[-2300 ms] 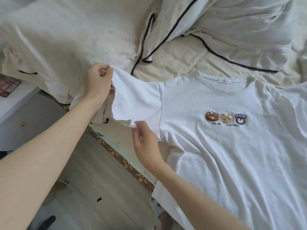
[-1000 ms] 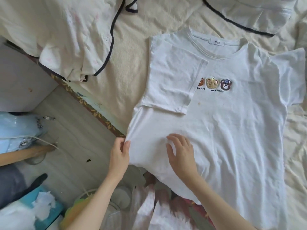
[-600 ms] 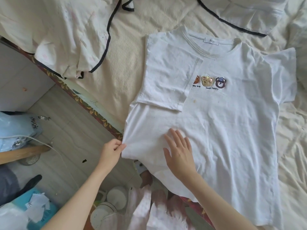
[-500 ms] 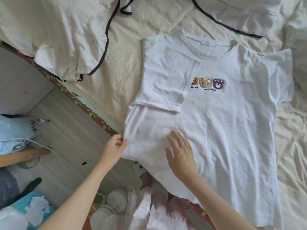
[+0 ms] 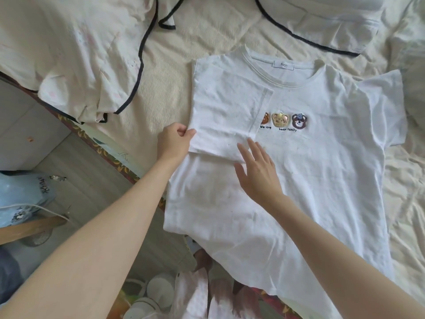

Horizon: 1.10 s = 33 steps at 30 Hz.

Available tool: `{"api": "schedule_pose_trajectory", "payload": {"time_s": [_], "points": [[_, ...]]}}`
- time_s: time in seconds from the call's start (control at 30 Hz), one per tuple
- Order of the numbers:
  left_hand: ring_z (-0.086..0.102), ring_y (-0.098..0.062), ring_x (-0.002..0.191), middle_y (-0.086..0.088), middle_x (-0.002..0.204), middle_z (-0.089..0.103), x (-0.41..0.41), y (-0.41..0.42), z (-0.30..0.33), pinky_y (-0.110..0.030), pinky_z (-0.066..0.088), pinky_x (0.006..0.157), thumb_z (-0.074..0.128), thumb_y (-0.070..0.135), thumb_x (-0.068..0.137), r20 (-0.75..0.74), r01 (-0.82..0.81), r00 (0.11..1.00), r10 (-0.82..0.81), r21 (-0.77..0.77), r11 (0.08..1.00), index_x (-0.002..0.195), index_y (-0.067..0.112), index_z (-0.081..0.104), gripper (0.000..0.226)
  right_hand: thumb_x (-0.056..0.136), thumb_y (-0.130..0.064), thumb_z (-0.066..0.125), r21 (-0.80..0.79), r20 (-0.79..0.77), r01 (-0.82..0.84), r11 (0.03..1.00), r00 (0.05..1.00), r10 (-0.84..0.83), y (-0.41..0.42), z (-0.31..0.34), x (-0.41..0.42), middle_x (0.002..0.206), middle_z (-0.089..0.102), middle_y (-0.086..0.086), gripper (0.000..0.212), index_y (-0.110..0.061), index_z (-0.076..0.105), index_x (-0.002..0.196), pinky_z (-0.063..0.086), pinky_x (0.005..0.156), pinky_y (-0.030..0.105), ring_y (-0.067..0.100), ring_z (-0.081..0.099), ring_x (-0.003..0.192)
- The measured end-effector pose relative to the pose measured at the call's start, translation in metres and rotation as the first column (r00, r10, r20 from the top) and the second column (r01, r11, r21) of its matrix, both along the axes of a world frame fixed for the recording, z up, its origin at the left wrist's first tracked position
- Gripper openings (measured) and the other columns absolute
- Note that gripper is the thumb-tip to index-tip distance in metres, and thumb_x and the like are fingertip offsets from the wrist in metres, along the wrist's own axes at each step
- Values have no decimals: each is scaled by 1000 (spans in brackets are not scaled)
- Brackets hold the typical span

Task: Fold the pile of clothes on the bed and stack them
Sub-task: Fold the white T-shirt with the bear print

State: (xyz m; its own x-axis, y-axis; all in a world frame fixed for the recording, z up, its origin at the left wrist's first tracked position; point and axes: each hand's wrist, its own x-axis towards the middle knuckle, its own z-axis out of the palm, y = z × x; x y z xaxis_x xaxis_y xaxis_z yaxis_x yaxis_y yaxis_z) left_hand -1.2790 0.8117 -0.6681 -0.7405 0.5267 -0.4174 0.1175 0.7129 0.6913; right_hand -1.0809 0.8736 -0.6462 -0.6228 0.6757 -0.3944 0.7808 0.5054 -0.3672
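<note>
A white T-shirt [image 5: 322, 176] with three bear patches on the chest lies face up on the cream bed [image 5: 179, 72]. Its left sleeve [image 5: 225, 111] is folded inward over the chest. My left hand [image 5: 172, 143] pinches the shirt's left edge at the folded sleeve's lower corner. My right hand [image 5: 257, 173] lies flat with straight fingers on the shirt, fingertips at the sleeve's hem. The shirt's bottom corner hangs over the bed's edge.
A cream garment with dark piping [image 5: 76, 61] lies crumpled at the upper left, and a second piped piece [image 5: 322, 21] sits at the top right. The bed's patterned edge [image 5: 110, 155] runs diagonally; the wooden floor [image 5: 92, 187] and clutter are below left.
Both hands have moved up the shirt from its lower left side to the folded sleeve. My left hand now pinches the edge at the sleeve corner; my right stays flat.
</note>
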Motion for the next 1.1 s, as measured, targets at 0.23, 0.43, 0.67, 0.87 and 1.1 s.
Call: {"api": "schedule_pose_trajectory", "payload": {"time_s": [0.23,0.43,0.67,0.87,1.1], "points": [[52,-1,75,13,81,54,-1,-40,-5,-5,37,58,56,34,93,89,20,996,-25,60,998,95,16,54,18,101,-34,37,-122,109,-35,992,993,48,-3,-8,9,160,1,6,55,-21,17,150,13,117,42,23,3,147],[68,-9,80,7,84,72,31,-121,-15,-18,51,63,66,32,86,483,-44,875,42,-6,999,91,20,63,13,100,-24,42,-113,75,16,993,997,-8,-62,-10,45,159,12,7,53,-18,24,149,6,118,41,25,4,147],[66,2,82,14,91,72,75,-190,-17,-10,48,64,69,27,84,624,95,782,12,-139,986,96,28,64,13,98,-14,47,-118,52,47,992,998,-41,-85,-5,86,156,22,8,50,-16,34,146,6,118,36,24,12,146],[60,-13,67,10,69,63,89,-214,-2,-20,37,61,60,32,91,549,145,836,-12,-201,969,78,14,61,22,95,-13,53,-73,39,124,990,992,-121,-79,7,133,147,39,11,39,-9,50,134,24,115,44,29,30,140],[57,-14,93,0,98,60,136,-224,4,-27,42,79,46,37,98,341,-22,938,65,-128,992,103,12,54,26,94,-8,51,23,64,281,960,957,-282,-63,17,229,142,44,16,34,-3,53,128,33,106,46,34,38,132]]}}
